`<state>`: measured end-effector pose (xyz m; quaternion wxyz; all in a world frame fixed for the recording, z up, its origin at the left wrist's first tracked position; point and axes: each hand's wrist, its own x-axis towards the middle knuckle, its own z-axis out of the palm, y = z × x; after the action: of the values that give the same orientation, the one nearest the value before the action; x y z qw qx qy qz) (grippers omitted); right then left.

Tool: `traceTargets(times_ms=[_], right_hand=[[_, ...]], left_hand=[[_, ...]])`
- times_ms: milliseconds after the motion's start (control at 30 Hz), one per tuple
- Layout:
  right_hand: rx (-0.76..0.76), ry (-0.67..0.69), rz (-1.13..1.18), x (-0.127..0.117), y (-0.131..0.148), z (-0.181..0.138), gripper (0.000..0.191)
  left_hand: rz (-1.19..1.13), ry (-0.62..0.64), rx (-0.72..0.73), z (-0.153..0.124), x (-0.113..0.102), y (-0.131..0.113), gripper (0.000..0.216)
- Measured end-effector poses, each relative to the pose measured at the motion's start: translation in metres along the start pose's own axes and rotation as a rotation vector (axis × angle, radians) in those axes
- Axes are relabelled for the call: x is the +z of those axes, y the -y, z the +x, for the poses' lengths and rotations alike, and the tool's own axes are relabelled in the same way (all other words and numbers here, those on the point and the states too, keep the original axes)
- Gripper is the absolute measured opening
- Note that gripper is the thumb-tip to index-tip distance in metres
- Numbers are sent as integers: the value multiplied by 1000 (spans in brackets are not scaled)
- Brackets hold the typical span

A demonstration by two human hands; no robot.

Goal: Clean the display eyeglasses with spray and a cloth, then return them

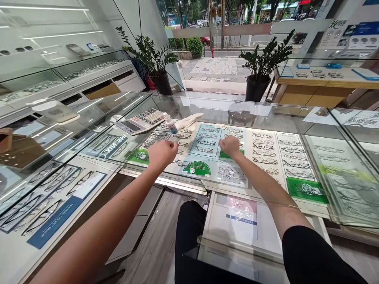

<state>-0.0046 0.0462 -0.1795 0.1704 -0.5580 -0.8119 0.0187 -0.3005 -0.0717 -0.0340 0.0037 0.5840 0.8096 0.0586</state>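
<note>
Both of my hands are closed in fists above the glass display counter [189, 103], and nothing shows in either one. My left hand [163, 153] is left of centre, nearest to a small spray bottle [171, 124] with a white cap. To the right, my right hand [230, 145] is over a light-blue panel of eyeglasses [204, 149]. I cannot tell whether the fists touch the glass. Behind the bottle lies a crumpled pale cloth [189, 121]. A calculator [141, 121] with a grey screen rests on the glass further left.
Rows of eyeglasses [264, 148] lie under the glass. Below the counter, a drawer [216, 236] juts out near my legs. A white device [55, 110] stands on the left counter. Two potted plants [257, 85] [161, 81] stand by the glass doors.
</note>
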Motion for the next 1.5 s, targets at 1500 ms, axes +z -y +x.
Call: traceTargets(times_ms=[1500], right_hand=[[264, 155, -31, 59, -107, 77, 78]], left_hand=[[55, 18, -46, -1, -4, 0, 47]])
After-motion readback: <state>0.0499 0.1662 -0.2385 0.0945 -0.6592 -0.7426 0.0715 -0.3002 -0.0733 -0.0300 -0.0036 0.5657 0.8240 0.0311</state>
